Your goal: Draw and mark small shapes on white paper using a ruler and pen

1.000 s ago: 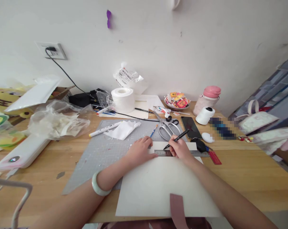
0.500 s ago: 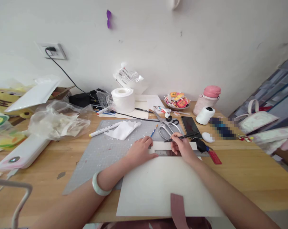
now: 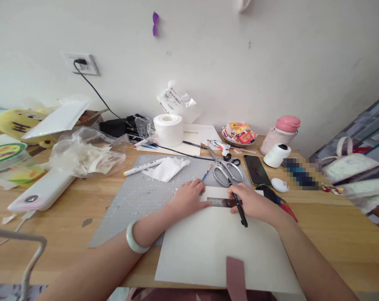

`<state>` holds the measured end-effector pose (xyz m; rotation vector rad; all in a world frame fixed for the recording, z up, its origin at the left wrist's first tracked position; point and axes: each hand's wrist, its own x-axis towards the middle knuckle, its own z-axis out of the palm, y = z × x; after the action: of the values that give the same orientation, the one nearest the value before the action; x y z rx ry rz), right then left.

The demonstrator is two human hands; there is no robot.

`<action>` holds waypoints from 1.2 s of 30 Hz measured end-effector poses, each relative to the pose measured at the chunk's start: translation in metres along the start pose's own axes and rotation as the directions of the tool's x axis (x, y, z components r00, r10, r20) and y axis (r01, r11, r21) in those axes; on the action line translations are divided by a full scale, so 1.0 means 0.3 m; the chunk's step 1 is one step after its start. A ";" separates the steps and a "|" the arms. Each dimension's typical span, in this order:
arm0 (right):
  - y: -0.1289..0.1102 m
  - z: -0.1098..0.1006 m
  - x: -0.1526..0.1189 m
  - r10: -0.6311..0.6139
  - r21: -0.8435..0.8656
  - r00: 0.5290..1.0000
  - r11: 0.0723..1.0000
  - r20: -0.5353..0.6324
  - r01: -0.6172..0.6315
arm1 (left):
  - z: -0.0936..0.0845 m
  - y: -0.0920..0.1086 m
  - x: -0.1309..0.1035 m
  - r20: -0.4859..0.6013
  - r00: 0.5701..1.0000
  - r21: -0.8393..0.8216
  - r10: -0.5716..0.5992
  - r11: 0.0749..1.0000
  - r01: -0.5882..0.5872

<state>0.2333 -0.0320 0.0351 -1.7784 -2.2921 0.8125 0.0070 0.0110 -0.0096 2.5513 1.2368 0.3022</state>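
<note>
A large white sheet (image 3: 214, 246) lies at the table's front, partly over a grey cutting mat (image 3: 123, 209). Across its upper part rests a metal ruler (image 3: 219, 202). My left hand (image 3: 188, 200) is spread on the sheet at the ruler's left end, fingers apart. My right hand (image 3: 249, 201) has its fingers closed round a black pen (image 3: 239, 205), over the ruler's right part; the pen slants with one end toward the scissors and the other toward me. Silver scissors (image 3: 222, 171) lie just beyond my hands, beside a small blue pencil (image 3: 207, 172).
A phone (image 3: 257, 170), a white thread cone (image 3: 277, 155) and a pink bottle (image 3: 280, 133) stand or lie to the right. Behind the mat are a white roll (image 3: 168, 128) and a bowl of wrapped sweets (image 3: 239, 133). Plastic bags (image 3: 85, 152) lie left.
The pen in my right hand has swung from lying nearly sideways to pointing toward me. My left hand stays by the ruler. The whole view has shifted slightly.
</note>
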 end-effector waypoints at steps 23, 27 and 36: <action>-0.201 0.094 -0.047 0.255 -0.382 0.967 0.892 -0.014 -0.240 | -0.004 -0.008 -0.001 -0.028 0.999 -0.028 0.031 0.999 -0.032; -0.181 0.095 -0.025 0.243 -0.374 0.970 0.897 -0.027 -0.235 | -0.007 -0.003 -0.001 -0.012 1.000 -0.031 0.020 0.999 -0.020; -0.130 0.049 0.014 0.268 -0.176 0.958 0.943 -0.105 -0.283 | -0.011 0.000 -0.002 -0.016 0.999 -0.034 0.032 0.999 -0.033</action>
<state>0.1925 -0.0392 0.0406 -2.2092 -2.1618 0.5604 0.0056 0.0112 -0.0066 2.5467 1.1867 0.3482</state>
